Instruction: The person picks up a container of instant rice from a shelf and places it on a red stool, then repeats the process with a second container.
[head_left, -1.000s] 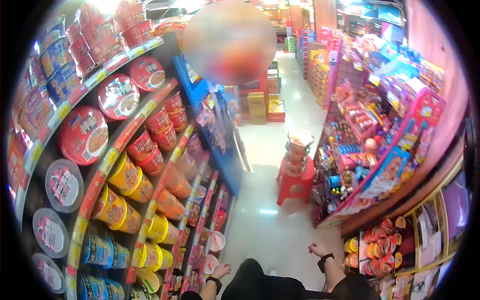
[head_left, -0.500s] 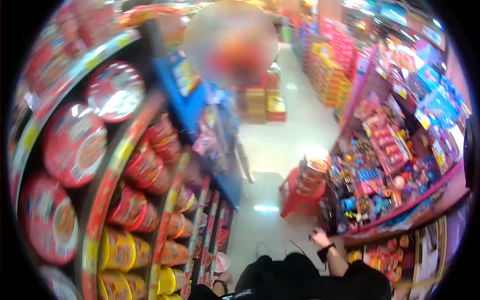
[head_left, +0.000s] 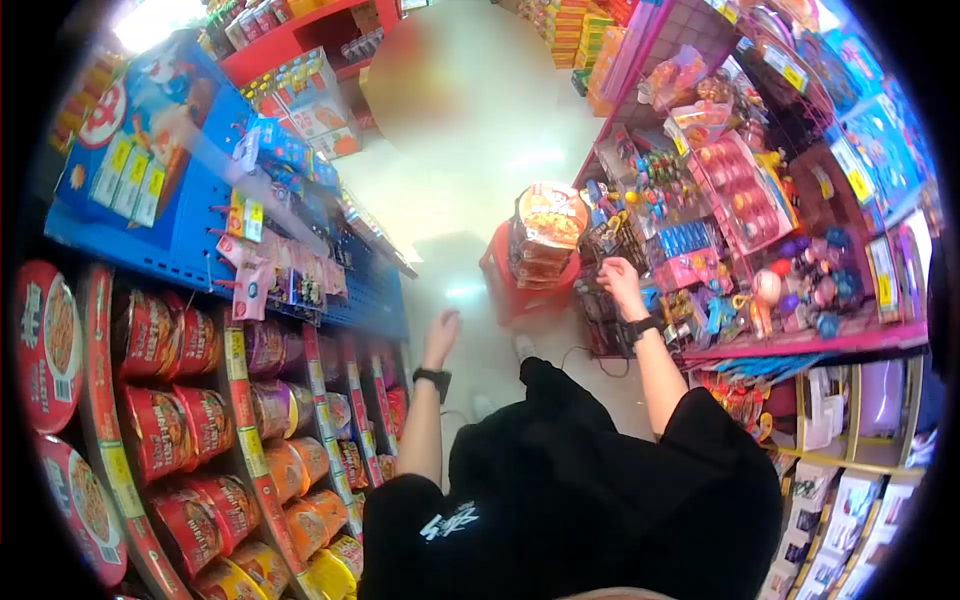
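While its top lid shows a printed bowl of orange noodles, the stack of round, lidded noodle bowls hides its contents, standing upright on a red plastic stool. Just beside it, the bare right hand, a black band at its wrist, has its fingers loosely bent and parted, with nothing visible in them; whether it touches the goods behind, I cannot tell. Those goods, small colourful packets and toys, fill a pink-edged display rack. Farther left, the bare left hand is relaxed, fingers slightly curled around nothing visible, over pale glossy floor. Beyond it, a tiered shelf bears red, orange and yellow noodle tubs.
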